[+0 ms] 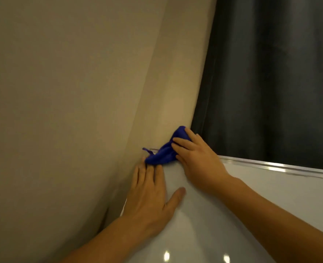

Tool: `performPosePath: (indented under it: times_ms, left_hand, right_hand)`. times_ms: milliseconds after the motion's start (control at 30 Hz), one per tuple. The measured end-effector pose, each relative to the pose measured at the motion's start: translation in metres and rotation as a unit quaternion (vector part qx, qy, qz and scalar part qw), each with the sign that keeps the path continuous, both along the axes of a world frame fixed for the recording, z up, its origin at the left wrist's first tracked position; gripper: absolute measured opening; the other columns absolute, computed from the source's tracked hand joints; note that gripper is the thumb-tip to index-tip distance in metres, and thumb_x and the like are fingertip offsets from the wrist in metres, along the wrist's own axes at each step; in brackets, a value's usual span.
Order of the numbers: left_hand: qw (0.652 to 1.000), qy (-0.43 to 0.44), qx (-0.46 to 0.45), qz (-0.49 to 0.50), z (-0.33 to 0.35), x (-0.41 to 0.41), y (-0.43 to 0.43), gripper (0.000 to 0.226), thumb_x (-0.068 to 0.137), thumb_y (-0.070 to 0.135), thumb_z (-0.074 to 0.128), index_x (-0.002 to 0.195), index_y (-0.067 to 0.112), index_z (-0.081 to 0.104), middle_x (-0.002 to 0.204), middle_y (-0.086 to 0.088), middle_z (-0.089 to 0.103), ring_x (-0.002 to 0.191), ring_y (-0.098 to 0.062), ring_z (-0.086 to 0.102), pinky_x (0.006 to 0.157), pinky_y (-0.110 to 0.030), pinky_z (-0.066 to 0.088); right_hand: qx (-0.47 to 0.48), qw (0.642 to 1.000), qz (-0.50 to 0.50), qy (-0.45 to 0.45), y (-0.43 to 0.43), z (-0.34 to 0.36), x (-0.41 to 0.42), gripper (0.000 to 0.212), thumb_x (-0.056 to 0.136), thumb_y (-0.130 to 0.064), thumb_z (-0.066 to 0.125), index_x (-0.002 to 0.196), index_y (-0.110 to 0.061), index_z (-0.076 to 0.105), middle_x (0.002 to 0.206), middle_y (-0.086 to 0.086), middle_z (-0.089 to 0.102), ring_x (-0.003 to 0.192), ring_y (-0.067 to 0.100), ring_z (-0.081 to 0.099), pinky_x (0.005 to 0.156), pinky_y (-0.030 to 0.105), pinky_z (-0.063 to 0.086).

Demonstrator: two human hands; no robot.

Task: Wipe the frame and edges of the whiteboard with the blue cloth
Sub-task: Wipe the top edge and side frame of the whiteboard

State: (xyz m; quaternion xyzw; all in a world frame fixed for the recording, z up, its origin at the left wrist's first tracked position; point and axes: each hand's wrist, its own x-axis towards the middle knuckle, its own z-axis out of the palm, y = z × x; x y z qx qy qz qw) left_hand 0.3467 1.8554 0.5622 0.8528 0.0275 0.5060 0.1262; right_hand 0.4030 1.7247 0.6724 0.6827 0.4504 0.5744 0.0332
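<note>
The whiteboard (pixel 232 215) fills the lower right, glossy white, with a silver metal frame (pixel 282 167) along its top edge. The blue cloth (pixel 162 153) is bunched at the board's upper left corner. My right hand (pixel 196 158) presses on the cloth with fingers curled over it. My left hand (pixel 153 194) lies flat on the board just below the cloth, fingers spread, fingertips touching the cloth's lower edge. The corner of the frame is hidden under the cloth and hands.
A beige wall (pixel 71 92) runs along the board's left side. A dark grey curtain (pixel 270 73) hangs behind the board's top edge on the right. Light spots reflect on the board near the bottom.
</note>
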Motion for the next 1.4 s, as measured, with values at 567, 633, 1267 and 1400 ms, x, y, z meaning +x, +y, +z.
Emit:
performPosePath:
  times_ms: [567,633,1267,1400]
  left_hand:
    - [0.997,0.010,0.076,-0.011,0.046,0.024,-0.012,0.096,0.062,0.084,-0.021,0.149,0.042,-0.012,0.159,-0.009,-0.027,0.145,-0.035,-0.026,0.116,-0.060,-0.008]
    - [0.995,0.024,0.093,-0.037,0.053,0.024,-0.020,0.097,0.061,0.085,-0.020,0.148,0.042,-0.015,0.158,-0.005,-0.030,0.144,-0.034,-0.028,0.115,-0.063,-0.008]
    - [0.995,0.025,0.097,-0.018,0.045,0.034,-0.071,0.098,0.059,0.089,-0.015,0.140,0.039,-0.033,0.157,-0.012,-0.030,0.139,-0.051,-0.026,0.111,-0.071,-0.005]
    - [0.994,0.054,0.096,-0.015,0.047,0.026,-0.071,0.104,0.057,0.086,-0.016,0.144,0.032,-0.031,0.156,-0.013,-0.032,0.140,-0.052,-0.023,0.112,-0.071,0.000]
  right_hand:
    - [0.160,0.965,-0.191,0.078,-0.093,-0.021,-0.008,0.057,0.094,-0.064,0.004,0.147,-0.048,0.016,0.160,-0.016,-0.014,0.143,0.017,-0.029,0.116,0.047,-0.015]
    - [0.248,0.935,-0.234,0.099,-0.118,-0.016,-0.010,0.054,0.095,-0.065,0.012,0.143,-0.050,0.031,0.161,-0.010,-0.017,0.144,0.023,-0.028,0.113,0.049,-0.018]
    - [0.166,0.947,-0.269,0.059,-0.134,-0.054,-0.019,0.054,0.096,-0.068,0.006,0.147,-0.053,0.010,0.161,-0.015,-0.008,0.146,0.020,-0.023,0.117,0.050,-0.012]
    - [0.256,0.889,-0.368,0.090,-0.179,-0.031,-0.021,0.082,0.082,-0.080,-0.007,0.152,-0.041,0.010,0.162,-0.005,-0.016,0.141,0.030,-0.034,0.111,0.060,-0.020]
